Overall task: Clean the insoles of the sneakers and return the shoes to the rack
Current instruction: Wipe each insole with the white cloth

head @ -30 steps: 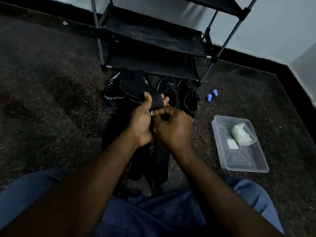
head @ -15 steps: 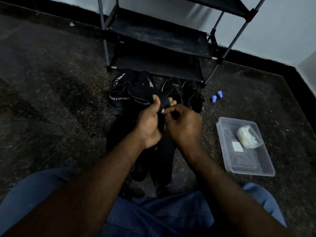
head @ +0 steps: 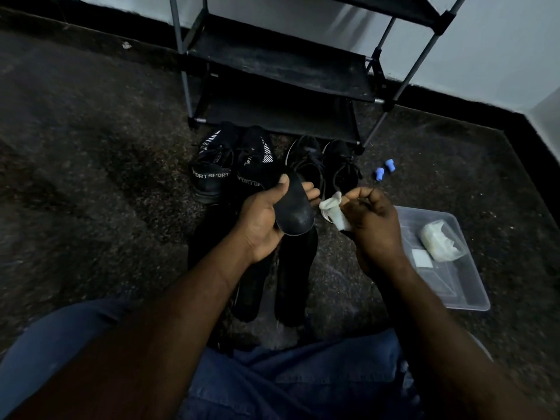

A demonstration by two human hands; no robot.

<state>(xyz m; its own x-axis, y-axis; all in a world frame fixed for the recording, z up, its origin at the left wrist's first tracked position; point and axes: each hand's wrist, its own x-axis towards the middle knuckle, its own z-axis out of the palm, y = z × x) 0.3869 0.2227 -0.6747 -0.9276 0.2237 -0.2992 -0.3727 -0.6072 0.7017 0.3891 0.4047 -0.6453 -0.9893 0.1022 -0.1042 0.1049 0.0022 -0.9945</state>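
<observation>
Since a second ago our right hand (head: 374, 221) has drawn off toward 3 o'clock, pinching a crumpled white wipe (head: 333, 209) just beside the flat black foam insole (head: 295, 212), which our left hand (head: 260, 221) grips; black lettered sneakers (head: 212, 180) stand at 12 o'clock, before the black-shelved metal rack (head: 278, 65).

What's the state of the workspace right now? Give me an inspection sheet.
Surface: dark speckled floor, dimly lit.
Job's things: one black insole held up; more insoles lie on the floor near the knees; SPORT sneakers and a second black pair stand in front of the shoe rack.
Clutter: clear plastic tray at right holding a white bundle; two blue caps near the rack leg.
Hands: left hand grips the insole; right hand pinches a white wipe beside it.
Cables: nothing seen.
Surroundings: pale wall, dark skirting.
</observation>
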